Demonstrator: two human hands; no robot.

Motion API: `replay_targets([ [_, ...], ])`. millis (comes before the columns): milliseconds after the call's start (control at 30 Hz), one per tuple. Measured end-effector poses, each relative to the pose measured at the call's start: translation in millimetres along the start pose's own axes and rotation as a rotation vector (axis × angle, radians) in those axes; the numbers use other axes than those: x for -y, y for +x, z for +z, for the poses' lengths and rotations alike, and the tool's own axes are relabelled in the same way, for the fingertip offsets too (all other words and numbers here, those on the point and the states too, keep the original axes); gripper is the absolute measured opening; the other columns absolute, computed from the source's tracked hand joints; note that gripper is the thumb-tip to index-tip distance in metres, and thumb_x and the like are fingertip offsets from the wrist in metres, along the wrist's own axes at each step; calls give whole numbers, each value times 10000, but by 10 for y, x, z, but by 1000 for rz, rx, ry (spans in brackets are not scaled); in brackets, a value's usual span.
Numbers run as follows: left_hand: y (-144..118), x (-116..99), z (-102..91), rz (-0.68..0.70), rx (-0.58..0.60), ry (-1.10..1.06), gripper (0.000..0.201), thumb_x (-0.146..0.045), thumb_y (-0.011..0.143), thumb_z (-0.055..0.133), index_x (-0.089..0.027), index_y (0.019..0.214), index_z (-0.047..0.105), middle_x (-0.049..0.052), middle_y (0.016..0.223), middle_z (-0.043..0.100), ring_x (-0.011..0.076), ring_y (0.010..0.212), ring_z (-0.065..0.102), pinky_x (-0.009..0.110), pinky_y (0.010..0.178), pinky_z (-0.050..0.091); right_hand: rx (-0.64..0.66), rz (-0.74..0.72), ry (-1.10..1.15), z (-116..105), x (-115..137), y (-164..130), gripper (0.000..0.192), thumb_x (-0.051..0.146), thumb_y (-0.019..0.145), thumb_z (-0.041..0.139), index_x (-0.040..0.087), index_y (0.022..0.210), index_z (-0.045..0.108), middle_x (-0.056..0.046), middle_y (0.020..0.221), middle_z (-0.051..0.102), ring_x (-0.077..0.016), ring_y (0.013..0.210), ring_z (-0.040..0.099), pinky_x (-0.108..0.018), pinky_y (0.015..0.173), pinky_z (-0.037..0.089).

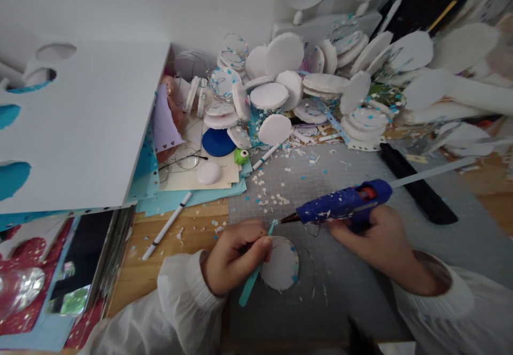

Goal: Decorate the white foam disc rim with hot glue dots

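While the right hand (374, 237) aims a speckled blue glue gun (340, 205), its nozzle nears the teal strip (256, 269).

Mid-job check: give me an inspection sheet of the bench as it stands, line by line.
Surface: grey cutting mat on a wooden table, strewn with paper scraps.
Job's things: white foam disc on the mat; teal paper strip; blue glue gun, nozzle pointing at the strip's top end.
Clutter: heap of white discs at the back, white foam board with round cut-outs, spectacles, green punch, marker pens.
Grippers: left hand pinches the strip at the disc's edge; right hand grips the glue gun.
Cables: nothing seen.
Surroundings: white wall; no other person seen.
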State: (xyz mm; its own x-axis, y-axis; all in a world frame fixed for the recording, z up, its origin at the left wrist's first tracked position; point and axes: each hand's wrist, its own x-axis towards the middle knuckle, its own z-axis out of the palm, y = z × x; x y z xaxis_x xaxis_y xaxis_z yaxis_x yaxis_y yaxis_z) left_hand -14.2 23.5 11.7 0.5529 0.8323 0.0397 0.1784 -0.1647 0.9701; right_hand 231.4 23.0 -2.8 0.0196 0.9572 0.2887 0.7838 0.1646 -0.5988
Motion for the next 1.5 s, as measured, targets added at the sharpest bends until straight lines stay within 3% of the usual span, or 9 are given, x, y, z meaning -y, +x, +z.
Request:
replay_targets([
  [333,2,16,6,0,10,1,430,-334,960,374,-163,585,497,9,573,458,127,594,459,257,572,345,-27,-52,-19,-11,0,3,298,326,680,575,218,422,471,13,351,488,-115,313,431,-246,355,319],
  [533,-5,13,1,12,8,-3,411,-304,955,393,-162,582,492,5,570,458,123,589,454,253,566,338,-24,-61,-21,-8,10,0,334,328,678,566,230,406,400,36,325,395,-96,301,354,-248,345,264],
  [733,3,9,4,22,1,9,443,-336,961,381,-157,572,494,7,559,456,115,571,445,249,552,337,-10,-33,-30,-5,4,3,311,328,666,548,222,403,422,41,319,381,-90,291,347,-240,338,266],
  [967,8,28,-3,47,6,-13,423,-306,959,395,-145,581,499,1,566,447,108,579,446,231,562,335,5,-82,-34,-24,10,21,300,304,671,551,204,404,459,25,330,455,-101,289,419,-223,331,315],
  [1500,11,19,6,38,-1,-5,426,-307,958,402,-147,571,486,-8,560,435,101,570,431,227,555,322,-1,-137,-29,-38,5,32,300,277,683,561,202,411,459,28,326,464,-99,283,433,-209,318,316],
])
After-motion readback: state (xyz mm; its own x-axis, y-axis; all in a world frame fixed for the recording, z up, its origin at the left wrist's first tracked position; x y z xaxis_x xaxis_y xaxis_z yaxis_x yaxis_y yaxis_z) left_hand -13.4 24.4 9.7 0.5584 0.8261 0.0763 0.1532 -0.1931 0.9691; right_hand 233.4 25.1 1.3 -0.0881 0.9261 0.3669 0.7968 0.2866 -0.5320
